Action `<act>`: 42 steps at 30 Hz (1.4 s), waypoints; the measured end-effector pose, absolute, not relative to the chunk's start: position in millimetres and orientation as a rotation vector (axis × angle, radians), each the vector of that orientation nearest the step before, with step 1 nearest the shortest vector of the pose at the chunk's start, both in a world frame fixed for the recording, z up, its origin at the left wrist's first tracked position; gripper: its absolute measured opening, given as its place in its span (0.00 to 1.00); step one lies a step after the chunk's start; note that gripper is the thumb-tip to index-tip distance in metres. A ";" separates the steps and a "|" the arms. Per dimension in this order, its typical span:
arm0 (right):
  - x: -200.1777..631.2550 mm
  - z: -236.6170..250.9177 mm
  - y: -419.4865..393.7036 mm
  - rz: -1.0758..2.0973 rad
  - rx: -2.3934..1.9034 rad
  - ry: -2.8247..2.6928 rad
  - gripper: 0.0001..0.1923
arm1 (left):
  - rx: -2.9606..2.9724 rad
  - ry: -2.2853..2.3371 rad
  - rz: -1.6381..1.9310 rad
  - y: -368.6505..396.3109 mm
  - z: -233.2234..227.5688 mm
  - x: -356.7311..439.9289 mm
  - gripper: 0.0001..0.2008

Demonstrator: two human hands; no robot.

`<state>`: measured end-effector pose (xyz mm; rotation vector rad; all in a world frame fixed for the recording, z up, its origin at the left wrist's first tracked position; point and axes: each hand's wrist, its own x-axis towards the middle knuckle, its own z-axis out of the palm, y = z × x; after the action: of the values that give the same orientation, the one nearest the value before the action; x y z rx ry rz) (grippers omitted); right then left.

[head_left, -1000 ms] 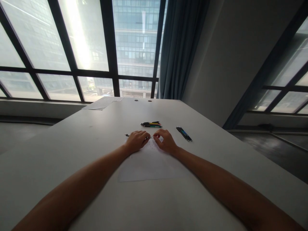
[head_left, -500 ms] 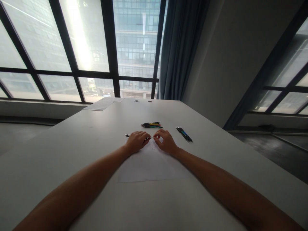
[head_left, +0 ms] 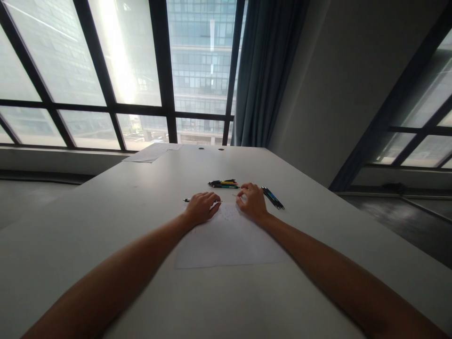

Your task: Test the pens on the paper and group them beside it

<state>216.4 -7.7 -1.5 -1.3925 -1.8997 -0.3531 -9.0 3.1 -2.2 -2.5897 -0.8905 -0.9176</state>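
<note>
Quietly, both hands work at a pen over a sheet on the table.

Left hand (head_left: 202,208) is closed around the pen (head_left: 187,200), whose dark end pokes out at 9 o'clock of the knuckles and whose thin tip shows at 3 o'clock, over the paper (head_left: 226,245). Right hand (head_left: 252,201) sits apart at 3 o'clock, fingers curled; whether it pinches some small part I cannot tell. Loose pens (head_left: 223,183) lie at 12 o'clock, two more (head_left: 273,197) just beside the right hand. Best, I judge, to keep the barrel level and steady, and bring small parts together over the sheet.
</note>
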 end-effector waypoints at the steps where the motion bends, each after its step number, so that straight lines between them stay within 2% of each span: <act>1: 218.9 -2.5 -5.4 -0.362 -1.444 -1.902 0.02 | -2.599 -0.893 -0.906 3.0 -2.4 -8.8 0.09; 7: 224.8 -7.7 3.8 -0.361 -1.651 -1.910 0.04 | -2.645 -0.902 -0.857 3.4 -3.5 -8.8 0.09; 14: 225.1 -9.4 5.6 -0.361 -1.678 -1.920 0.05 | -2.664 -0.908 -0.848 2.8 -1.8 -10.5 0.10; 24: 219.6 -0.3 -3.1 -0.357 -1.354 -1.805 0.09 | -2.637 -0.852 -0.833 2.6 0.3 -8.8 0.12; 32: 196.9 2.5 -24.7 -0.214 -0.929 -2.157 0.06 | -2.596 -0.874 -0.816 3.0 -1.3 -7.6 0.16; 38: 192.6 5.1 -28.4 -0.144 -1.008 -2.170 0.07 | -2.609 -0.947 -0.778 1.6 0.7 -8.0 0.17; 42: 195.4 3.3 -24.2 -0.148 -1.134 -2.020 0.05 | -2.606 -1.023 -0.816 1.7 1.0 -9.0 0.13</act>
<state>195.4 -24.2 3.3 -1.1343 -2.0200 -0.1476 -9.0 1.7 1.0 -2.6059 -1.0228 -0.8155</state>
